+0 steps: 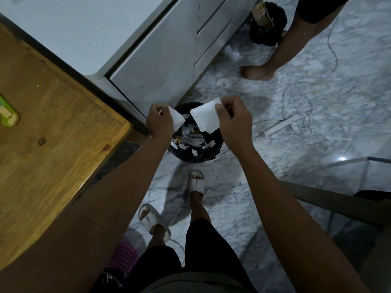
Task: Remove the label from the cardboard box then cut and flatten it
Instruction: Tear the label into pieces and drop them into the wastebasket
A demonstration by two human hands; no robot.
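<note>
I hold two torn pieces of a white paper label over a black-lined waste bin (pixel 213 154) on the floor. My left hand (pixel 159 121) pinches the smaller label piece (pixel 176 119). My right hand (pixel 232 121) pinches the larger label piece (pixel 205 117) by its upper right corner. The two pieces are apart, with a small gap between them. Inside the bin lie several white paper scraps (pixel 192 139). No cardboard box is in view.
A wooden table (pixel 53 134) fills the left, with a green object (pixel 7 115) at its edge. White cabinets (pixel 169 56) stand behind the bin. Another person's bare leg (pixel 275 58) is at top right. A power strip with cables (pixel 281 125) lies on the marble floor. A chair frame (pixel 338 199) is right.
</note>
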